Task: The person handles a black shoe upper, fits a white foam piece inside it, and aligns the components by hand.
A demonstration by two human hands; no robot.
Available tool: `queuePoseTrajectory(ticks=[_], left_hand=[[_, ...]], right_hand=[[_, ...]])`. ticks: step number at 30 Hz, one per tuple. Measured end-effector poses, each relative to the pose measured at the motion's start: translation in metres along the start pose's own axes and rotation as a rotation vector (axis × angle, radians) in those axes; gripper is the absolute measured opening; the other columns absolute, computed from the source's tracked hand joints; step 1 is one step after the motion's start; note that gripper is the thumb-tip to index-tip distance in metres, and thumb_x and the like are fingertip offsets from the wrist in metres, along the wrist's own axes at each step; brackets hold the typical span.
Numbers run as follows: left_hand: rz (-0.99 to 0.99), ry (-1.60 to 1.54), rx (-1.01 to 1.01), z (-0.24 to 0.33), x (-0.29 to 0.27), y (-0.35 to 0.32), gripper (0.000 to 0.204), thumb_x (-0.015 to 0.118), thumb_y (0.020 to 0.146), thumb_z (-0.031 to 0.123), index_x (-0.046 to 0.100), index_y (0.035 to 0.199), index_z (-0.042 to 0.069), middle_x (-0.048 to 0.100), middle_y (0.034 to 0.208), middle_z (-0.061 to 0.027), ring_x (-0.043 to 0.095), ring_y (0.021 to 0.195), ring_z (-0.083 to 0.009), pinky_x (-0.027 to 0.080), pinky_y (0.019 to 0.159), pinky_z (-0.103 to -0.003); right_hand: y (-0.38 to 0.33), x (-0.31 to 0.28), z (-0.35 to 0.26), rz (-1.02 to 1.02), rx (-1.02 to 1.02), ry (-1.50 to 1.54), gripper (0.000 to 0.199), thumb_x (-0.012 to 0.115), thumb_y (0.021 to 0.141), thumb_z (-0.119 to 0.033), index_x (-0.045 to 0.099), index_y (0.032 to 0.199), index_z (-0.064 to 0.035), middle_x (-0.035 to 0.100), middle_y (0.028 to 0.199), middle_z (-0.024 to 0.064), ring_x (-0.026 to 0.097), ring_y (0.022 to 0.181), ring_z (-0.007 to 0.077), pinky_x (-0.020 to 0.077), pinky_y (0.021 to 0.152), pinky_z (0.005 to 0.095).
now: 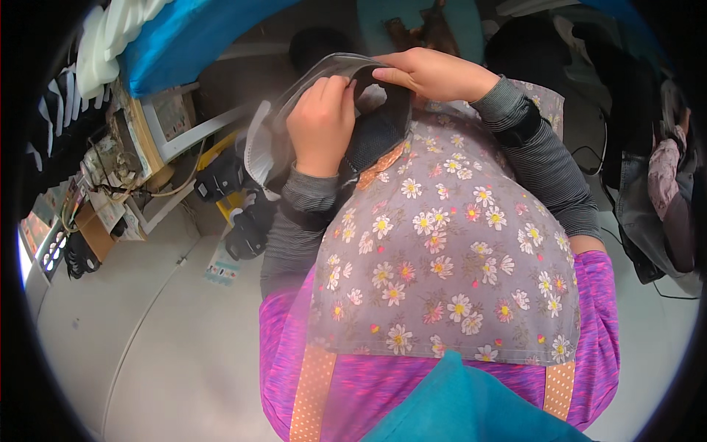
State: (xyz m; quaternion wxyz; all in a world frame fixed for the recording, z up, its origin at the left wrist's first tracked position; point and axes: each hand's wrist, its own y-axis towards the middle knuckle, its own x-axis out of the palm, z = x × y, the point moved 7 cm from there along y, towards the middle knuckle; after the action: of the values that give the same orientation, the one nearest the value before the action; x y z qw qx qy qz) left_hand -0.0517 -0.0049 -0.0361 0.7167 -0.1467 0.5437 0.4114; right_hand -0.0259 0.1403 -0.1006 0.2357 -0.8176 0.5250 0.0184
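Both hands are raised over my lap at a dark, pouch-like fabric piece (377, 138), with a dark opening between them. My left hand (319, 121) is closed, fingertips pinched on the near-left side of the opening. My right hand (442, 75) comes from the right, thumb and fingers closed on the upper rim. Pale, see-through material (313, 82) curves around the far-left side. Something whitish shows inside the opening; I cannot make out what it is. A white rounded piece (258, 147) sits just left of my left hand.
A grey flowered apron (442, 258) covers my lap. Left stand a white frame (173, 136), cables and black items (247, 234). A blue covering (188, 44) hangs far left. A teal round surface (375, 22) lies ahead. Another person's sleeve (663, 173) shows at right.
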Motion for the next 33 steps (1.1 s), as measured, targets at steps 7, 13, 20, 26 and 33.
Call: queuePoseTrajectory(ticks=[7, 13, 20, 26, 33], left_hand=[[0.094, -0.028, 0.027, -0.002, 0.003, 0.012, 0.02, 0.073, 0.082, 0.015, 0.066, 0.099, 0.006, 0.067, 0.082, -0.0107, 0.066, 0.072, -0.0273, 0.05, 0.063, -0.035], [0.101, -0.027, 0.09, -0.009, 0.01, 0.021, 0.016, 0.074, 0.082, 0.015, 0.066, 0.092, 0.005, 0.065, 0.076, -0.0099, 0.064, 0.069, -0.0279, 0.049, 0.06, -0.037], [0.041, -0.015, 0.079, -0.007, 0.015, 0.026, 0.016, 0.073, 0.081, 0.013, 0.06, 0.079, 0.004, 0.063, 0.074, -0.0093, 0.062, 0.069, -0.0293, 0.049, 0.06, -0.037], [0.068, 0.026, 0.115, -0.01, 0.017, 0.026, 0.013, 0.068, 0.084, 0.015, 0.058, 0.079, 0.008, 0.061, 0.074, -0.0062, 0.061, 0.072, -0.0265, 0.049, 0.061, -0.037], [0.129, -0.021, 0.04, -0.005, 0.008, 0.029, 0.021, 0.076, 0.081, 0.021, 0.064, 0.085, 0.005, 0.066, 0.076, -0.0079, 0.064, 0.066, -0.0268, 0.049, 0.058, -0.035]], right_hand=[[0.008, -0.001, 0.007, 0.104, -0.046, -0.142, 0.043, 0.047, 0.102, -0.031, 0.047, 0.14, -0.0132, 0.066, 0.076, 0.0172, 0.063, 0.057, 0.0249, 0.0508, 0.06, 0.0357], [0.01, 0.001, 0.009, 0.125, -0.061, -0.241, 0.041, 0.044, 0.103, -0.031, 0.049, 0.139, -0.0121, 0.069, 0.085, 0.0174, 0.068, 0.066, 0.0285, 0.0546, 0.066, 0.0382], [0.013, 0.001, 0.015, 0.172, -0.084, -0.278, 0.04, 0.049, 0.1, -0.025, 0.048, 0.139, -0.0138, 0.069, 0.088, 0.0171, 0.067, 0.071, 0.0288, 0.0538, 0.068, 0.0388], [0.009, -0.001, 0.002, 0.196, -0.124, -0.356, 0.035, 0.054, 0.095, -0.019, 0.058, 0.129, -0.0097, 0.07, 0.096, 0.0161, 0.068, 0.084, 0.0338, 0.0545, 0.079, 0.0405], [0.021, -0.007, 0.004, 0.385, -0.467, -0.419, 0.038, 0.051, 0.092, -0.004, 0.054, 0.129, -0.0051, 0.067, 0.11, 0.0191, 0.07, 0.087, 0.0296, 0.0564, 0.074, 0.0388]])
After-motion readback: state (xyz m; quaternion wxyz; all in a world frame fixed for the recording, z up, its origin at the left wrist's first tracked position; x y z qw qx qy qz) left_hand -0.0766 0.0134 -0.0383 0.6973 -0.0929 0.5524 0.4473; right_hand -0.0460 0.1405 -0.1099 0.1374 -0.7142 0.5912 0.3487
